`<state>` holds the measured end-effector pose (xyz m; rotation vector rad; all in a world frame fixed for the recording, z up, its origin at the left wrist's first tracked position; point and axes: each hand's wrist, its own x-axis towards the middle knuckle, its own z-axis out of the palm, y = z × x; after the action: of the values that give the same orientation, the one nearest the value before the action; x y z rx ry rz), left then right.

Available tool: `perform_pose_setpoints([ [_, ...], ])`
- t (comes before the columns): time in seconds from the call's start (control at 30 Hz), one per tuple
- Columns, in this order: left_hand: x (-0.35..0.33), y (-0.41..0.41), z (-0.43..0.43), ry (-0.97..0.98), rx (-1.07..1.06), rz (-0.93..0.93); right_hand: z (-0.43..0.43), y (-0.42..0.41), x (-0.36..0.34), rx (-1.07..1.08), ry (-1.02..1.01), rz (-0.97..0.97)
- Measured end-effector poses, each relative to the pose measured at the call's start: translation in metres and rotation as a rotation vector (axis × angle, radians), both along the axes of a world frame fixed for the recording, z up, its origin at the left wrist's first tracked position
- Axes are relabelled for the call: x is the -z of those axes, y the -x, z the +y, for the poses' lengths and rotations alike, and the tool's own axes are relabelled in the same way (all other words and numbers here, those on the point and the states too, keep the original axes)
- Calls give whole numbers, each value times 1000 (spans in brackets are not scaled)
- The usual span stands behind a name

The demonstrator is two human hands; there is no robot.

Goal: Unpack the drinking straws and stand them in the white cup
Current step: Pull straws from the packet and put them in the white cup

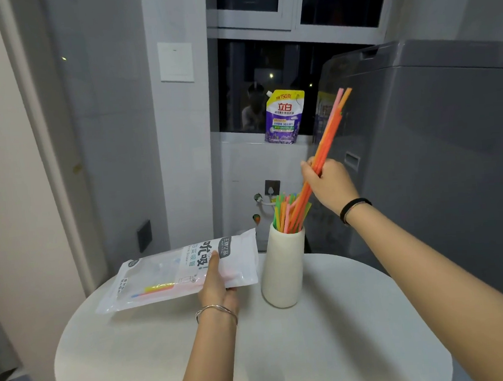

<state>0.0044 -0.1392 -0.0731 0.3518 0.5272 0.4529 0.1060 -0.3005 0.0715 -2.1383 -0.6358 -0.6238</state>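
A tall white cup (282, 265) stands on the round white table (343, 332), with several coloured straws (287, 214) upright in it. My right hand (330, 184) grips a bunch of orange and pink straws (329, 128) tilted up to the right, their lower ends reaching into the cup's mouth. My left hand (218, 285) holds the clear and white straw package (172, 273) just left of the cup, lifted off the table. A few straws (156, 289) still lie inside the package.
A grey washing machine (435, 147) stands close behind and right of the cup. A purple detergent pouch (283, 116) sits on the window ledge. Grey wall with a socket lies beyond the table's far edge.
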Motion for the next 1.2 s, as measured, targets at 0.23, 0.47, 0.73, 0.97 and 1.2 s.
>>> perform_pose_setpoints([
  [0.23,-2,4,-3,-14,-2,-8,7,-8,3,29,127,105],
  [0.47,-6,6,-5,-18,-17,-16,9,-7,5,29,110,89],
  [0.73,-4,5,-3,-17,-2,-11,7,-13,10,-39,175,228],
  [0.97,-3,5,-5,-22,-2,-8,11,-9,8,-160,-167,106],
  [1.2,-5,8,-7,-31,11,3,5,-3,35,-131,472,95],
])
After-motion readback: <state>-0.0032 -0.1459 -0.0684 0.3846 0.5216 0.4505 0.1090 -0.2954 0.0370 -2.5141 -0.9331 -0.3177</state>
